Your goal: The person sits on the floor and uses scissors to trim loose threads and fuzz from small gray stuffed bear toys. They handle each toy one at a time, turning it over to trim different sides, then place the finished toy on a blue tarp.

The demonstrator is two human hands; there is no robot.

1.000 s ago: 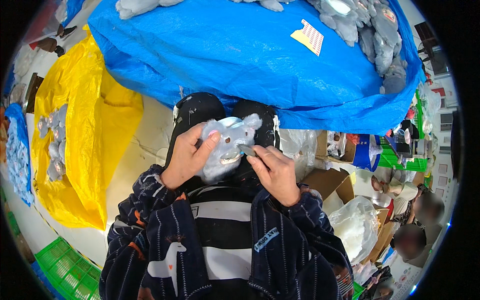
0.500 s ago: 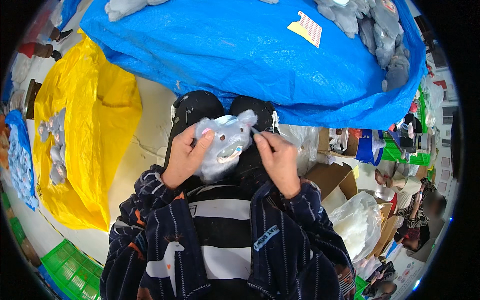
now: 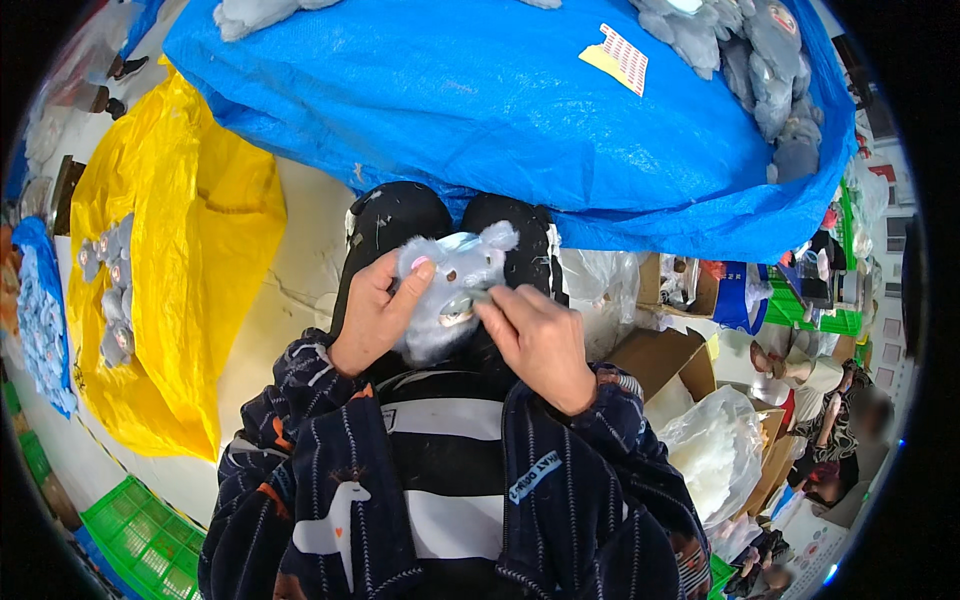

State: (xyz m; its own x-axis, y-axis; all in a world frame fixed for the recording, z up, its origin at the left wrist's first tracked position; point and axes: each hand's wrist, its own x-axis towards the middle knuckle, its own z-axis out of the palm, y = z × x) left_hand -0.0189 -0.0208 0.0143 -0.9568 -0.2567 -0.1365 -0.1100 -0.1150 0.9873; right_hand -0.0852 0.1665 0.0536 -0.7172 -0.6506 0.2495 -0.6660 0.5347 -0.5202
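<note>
A pale grey furry plush toy head [image 3: 436,335] with rounded ears and brown eyes rests over my lap, between my dark-trousered knees. My left hand [image 3: 385,312] is closed round its left side, thumb on the front below the pink inner ear. At the toy's muzzle is my right hand [image 3: 545,340], thumb and fingers pinched together. A thin greyish thing shows at those fingertips, too small to make out. The fingers partly cover the muzzle and its pale patch.
A large blue sheet [image 3: 480,110] spreads ahead, with grey plush pieces [image 3: 770,85] at its far right and a printed card [image 3: 622,60]. To the left, a yellow sack [image 3: 180,270] holds more plush pieces. Cardboard boxes [image 3: 660,360] and bagged white stuffing [image 3: 712,455] stand right.
My right hand has moved left and slightly down, from beside the toy's ear to its muzzle. The left hand keeps its hold, with the toy almost in place.
</note>
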